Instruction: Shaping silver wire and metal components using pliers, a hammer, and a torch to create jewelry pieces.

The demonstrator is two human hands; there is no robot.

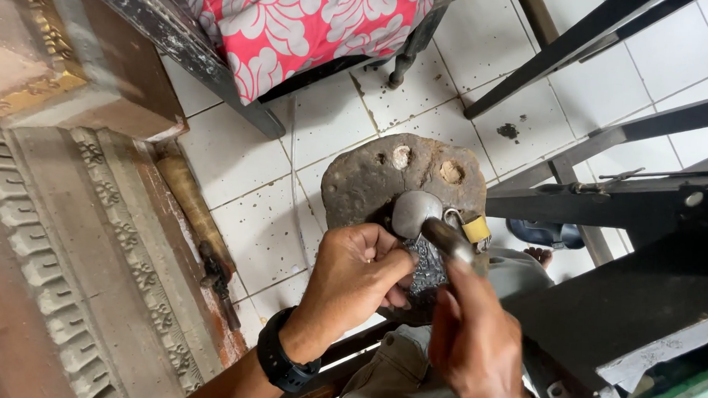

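The small textured metal piece (427, 266) lies on the worn wooden block (370, 184) over my lap, and my left hand (358, 279) pinches it in place while my right hand (475, 340) grips a hammer (425, 218) whose head rests right above it. I judge I am mid-hammering, shaping the piece. The next blow calls for steady fingers kept clear of the head, above the white tiled floor (265, 219).

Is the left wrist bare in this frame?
No, a black watch is strapped around the wrist of the left hand, which presses a metal piece onto the stone block.
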